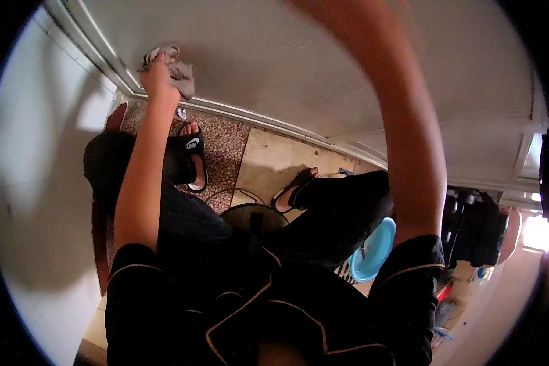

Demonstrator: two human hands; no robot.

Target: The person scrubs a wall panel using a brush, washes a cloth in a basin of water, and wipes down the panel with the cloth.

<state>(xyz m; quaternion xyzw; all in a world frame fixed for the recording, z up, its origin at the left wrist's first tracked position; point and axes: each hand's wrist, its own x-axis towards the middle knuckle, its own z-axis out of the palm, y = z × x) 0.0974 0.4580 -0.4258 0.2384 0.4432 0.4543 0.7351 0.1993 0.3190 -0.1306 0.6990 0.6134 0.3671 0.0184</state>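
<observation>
A crumpled grey cloth (182, 79) is bunched in my left hand (157, 72), with the fingers closed around it. That hand is near the lower left corner of a pale grey door (287, 73), close to its raised edge trim. Whether the cloth presses on the panel I cannot tell. My right arm reaches up across the door at the right, blurred toward the wrist. The right hand lies beyond the top edge of the view.
Between my legs stands a round dark-rimmed container (256, 213) with a wire handle. A light blue basin (373, 250) is by my right thigh. My sandalled feet rest on speckled and beige flooring (262, 158). A white wall (36, 152) rises at the left.
</observation>
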